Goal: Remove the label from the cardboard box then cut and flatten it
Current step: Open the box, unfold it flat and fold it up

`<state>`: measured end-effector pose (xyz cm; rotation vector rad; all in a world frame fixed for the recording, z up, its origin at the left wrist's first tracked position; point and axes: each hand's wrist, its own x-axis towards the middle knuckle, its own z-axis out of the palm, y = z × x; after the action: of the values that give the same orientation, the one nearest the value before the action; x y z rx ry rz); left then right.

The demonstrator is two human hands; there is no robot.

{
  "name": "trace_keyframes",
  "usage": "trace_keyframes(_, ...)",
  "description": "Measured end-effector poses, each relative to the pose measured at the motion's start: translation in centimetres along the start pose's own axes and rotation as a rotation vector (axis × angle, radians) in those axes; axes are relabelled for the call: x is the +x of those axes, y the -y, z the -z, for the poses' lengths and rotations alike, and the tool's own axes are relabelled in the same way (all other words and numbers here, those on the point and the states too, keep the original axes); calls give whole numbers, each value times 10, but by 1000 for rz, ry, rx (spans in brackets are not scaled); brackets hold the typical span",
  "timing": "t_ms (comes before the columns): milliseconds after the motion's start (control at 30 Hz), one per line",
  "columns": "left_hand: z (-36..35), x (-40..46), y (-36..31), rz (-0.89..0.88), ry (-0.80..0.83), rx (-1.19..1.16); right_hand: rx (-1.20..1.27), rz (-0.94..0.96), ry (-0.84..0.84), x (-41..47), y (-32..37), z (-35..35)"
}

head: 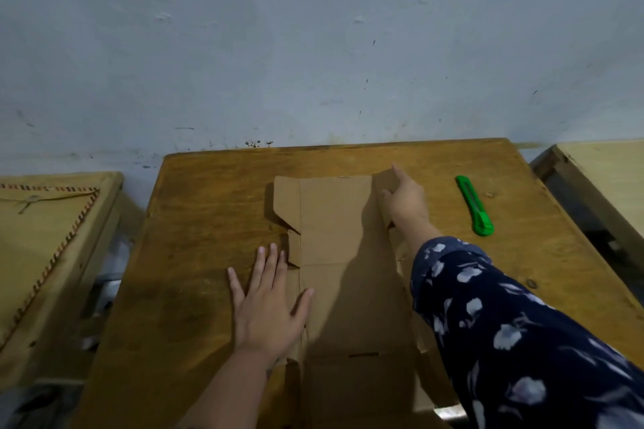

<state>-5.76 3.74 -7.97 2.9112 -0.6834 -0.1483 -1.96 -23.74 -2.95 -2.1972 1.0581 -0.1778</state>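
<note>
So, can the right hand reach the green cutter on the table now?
Probably yes. The right hand rests on the far right flap of the cardboard, and the green cutter lies just beside it on bare table, nothing between them.

A plain, worn room, maybe a classroom: scuffed pale wall beyond the hands, wooden desk beneath them, similar desks either side.
</note>
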Motion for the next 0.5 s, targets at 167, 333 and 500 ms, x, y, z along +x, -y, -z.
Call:
trace_keyframes(167,4,0,-2,-5,1,13,-368,173,-150,-23,-8,2)
trace_keyframes(333,13,12,-9,5,52,49,-455,373,-217,-91,-17,-9)
trace_keyframes(500,14,30,-12,16,103,34,-514,377,49,-158,-31,-23)
